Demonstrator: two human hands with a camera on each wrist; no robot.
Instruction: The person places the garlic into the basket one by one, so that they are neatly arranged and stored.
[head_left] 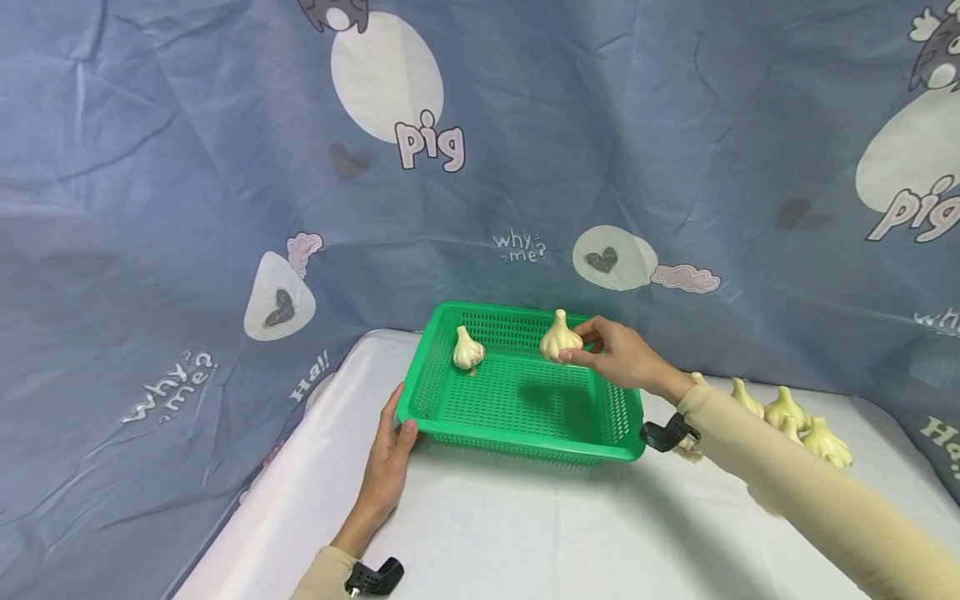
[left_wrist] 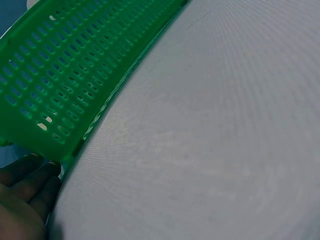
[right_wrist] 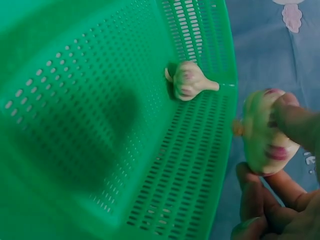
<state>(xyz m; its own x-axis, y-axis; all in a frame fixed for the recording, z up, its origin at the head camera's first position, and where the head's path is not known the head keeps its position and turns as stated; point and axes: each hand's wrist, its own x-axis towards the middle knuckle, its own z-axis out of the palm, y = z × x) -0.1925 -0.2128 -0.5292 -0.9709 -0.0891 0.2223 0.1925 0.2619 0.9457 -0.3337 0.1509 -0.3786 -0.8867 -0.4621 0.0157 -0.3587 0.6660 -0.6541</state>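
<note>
Over the right part of a green plastic basket (head_left: 517, 447), my right hand (head_left: 626, 357) holds a garlic bulb (head_left: 560, 340) between thumb and fingers, its stem pointing up. The right wrist view shows purple patches on this held bulb (right_wrist: 257, 140). Another garlic bulb (head_left: 468, 352) sits inside the basket near its back left corner. My left hand (head_left: 387, 467) grips the front left corner of the basket, thumb at the rim and fingers along the outside. In the left wrist view, the fingertips touch the low corner of the basket wall (left_wrist: 55, 145).
Several more garlic bulbs (head_left: 787, 417) lie on the white tabletop (head_left: 525, 533) at the right, partly behind the right forearm. A blue printed cloth (head_left: 480, 200) hangs behind the table and down its left side. Each wrist carries a black strap device (head_left: 670, 432).
</note>
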